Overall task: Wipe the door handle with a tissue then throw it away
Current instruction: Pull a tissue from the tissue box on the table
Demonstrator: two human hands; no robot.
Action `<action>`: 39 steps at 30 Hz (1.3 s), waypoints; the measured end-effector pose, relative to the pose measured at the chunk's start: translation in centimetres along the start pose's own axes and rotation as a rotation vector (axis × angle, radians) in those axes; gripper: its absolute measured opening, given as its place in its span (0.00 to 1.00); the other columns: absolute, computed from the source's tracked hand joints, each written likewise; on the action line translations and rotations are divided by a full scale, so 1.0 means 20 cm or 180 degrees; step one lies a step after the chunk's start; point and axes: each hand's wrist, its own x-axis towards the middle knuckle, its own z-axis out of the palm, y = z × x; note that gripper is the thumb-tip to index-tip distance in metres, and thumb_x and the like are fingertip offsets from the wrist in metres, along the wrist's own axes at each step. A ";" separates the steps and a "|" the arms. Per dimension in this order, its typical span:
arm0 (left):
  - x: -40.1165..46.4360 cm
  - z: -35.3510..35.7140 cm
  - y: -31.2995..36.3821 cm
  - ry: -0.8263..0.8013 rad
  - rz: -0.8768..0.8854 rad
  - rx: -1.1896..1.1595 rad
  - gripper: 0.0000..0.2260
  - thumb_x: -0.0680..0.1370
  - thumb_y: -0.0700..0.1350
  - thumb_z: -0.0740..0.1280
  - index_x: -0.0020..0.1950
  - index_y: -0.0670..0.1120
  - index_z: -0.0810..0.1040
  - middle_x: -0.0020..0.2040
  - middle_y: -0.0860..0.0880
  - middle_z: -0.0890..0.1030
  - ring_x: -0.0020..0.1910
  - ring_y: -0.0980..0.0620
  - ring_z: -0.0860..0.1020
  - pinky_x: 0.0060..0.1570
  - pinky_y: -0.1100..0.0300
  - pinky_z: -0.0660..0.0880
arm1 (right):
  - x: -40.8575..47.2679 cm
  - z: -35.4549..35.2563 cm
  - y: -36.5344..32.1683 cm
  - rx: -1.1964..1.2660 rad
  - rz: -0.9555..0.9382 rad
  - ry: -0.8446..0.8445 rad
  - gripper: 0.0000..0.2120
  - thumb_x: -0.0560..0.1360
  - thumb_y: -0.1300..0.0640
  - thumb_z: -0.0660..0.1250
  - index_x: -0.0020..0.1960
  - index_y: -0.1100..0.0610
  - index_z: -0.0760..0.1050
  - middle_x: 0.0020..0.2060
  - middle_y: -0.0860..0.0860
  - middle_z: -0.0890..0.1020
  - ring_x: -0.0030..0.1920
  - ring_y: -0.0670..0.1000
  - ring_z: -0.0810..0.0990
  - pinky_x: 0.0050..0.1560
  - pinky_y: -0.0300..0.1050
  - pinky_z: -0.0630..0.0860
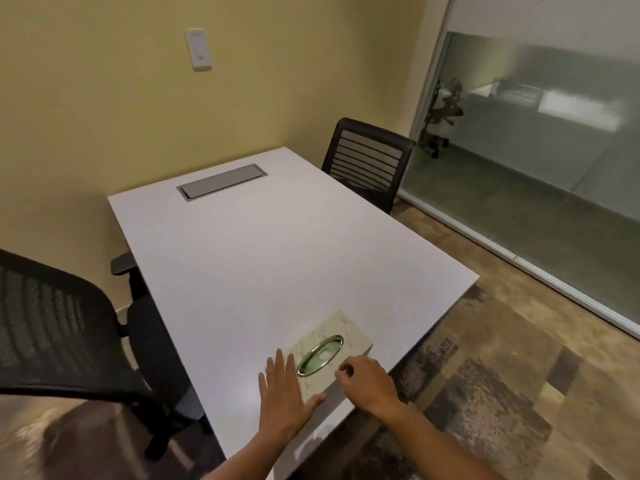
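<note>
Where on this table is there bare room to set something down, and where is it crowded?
Free: the wide white stretch of the table between the cable hatch and the tissue box. Crowded: the near right corner, where the box sits with the left hand and right hand on it.

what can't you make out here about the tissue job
- Door handle: not in the head view, beyond the frame.
- Bin: none in view.
- Tissue box: near end covered by the left hand and right hand.
- Right hand's curled fingertips: too small to tell if pinching a tissue.
</note>
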 end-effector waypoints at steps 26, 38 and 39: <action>0.14 0.09 0.03 0.0162 0.0380 0.0394 0.48 0.74 0.76 0.52 0.75 0.36 0.70 0.75 0.34 0.69 0.75 0.30 0.65 0.72 0.29 0.56 | 0.41 0.22 -0.17 -0.1064 0.0509 0.0180 0.09 0.78 0.54 0.63 0.44 0.52 0.80 0.45 0.48 0.84 0.42 0.52 0.83 0.37 0.43 0.70; 0.15 0.13 0.01 0.0253 0.0374 0.0333 0.48 0.73 0.76 0.54 0.76 0.38 0.69 0.76 0.35 0.67 0.76 0.31 0.64 0.73 0.29 0.56 | 0.38 0.20 -0.18 -0.0668 0.0274 0.0018 0.05 0.75 0.54 0.60 0.41 0.52 0.72 0.47 0.52 0.82 0.37 0.52 0.78 0.32 0.42 0.65; 0.15 0.13 0.01 0.0258 0.0392 0.0329 0.47 0.73 0.76 0.54 0.77 0.39 0.69 0.77 0.35 0.67 0.76 0.31 0.64 0.73 0.29 0.56 | 0.38 0.20 -0.17 -0.0623 0.0236 0.0028 0.05 0.74 0.54 0.60 0.40 0.52 0.71 0.46 0.52 0.81 0.36 0.51 0.77 0.31 0.42 0.65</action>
